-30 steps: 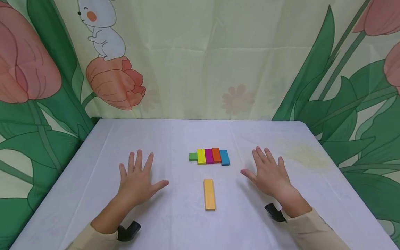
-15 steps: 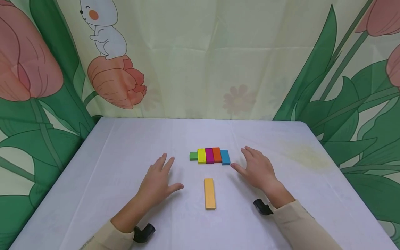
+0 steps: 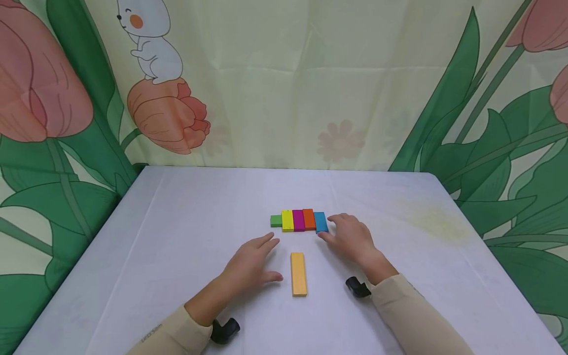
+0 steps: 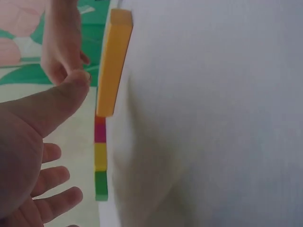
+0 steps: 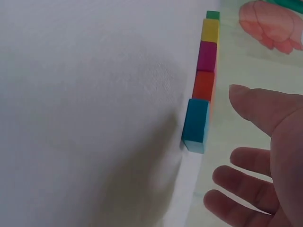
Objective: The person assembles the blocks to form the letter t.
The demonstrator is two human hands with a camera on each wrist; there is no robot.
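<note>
The white table (image 3: pixel 199 197) runs up to the backdrop (image 3: pixel 266 108), and the row of blocks lies well apart from its far edge and both side edges. In that row, left to right, stand the green block (image 3: pixel 276 221), yellow block (image 3: pixel 287 221), purple block (image 3: pixel 299 220), orange block (image 3: pixel 308 219) and blue block (image 3: pixel 321 222). The long block (image 3: pixel 299 274) lies nearer the person, with bare cloth between it and the row.

The left hand (image 3: pixel 248 261) holds nothing; its fingers reach forward, thumb apart, just left of the long block. The right hand (image 3: pixel 352 236) also holds nothing, its fingers loosely bent beside the blue block.

From the head, the right thumb seems to meet the blue block; the right wrist view shows backdrop between them. The left wrist view shows the long block's thickness.
</note>
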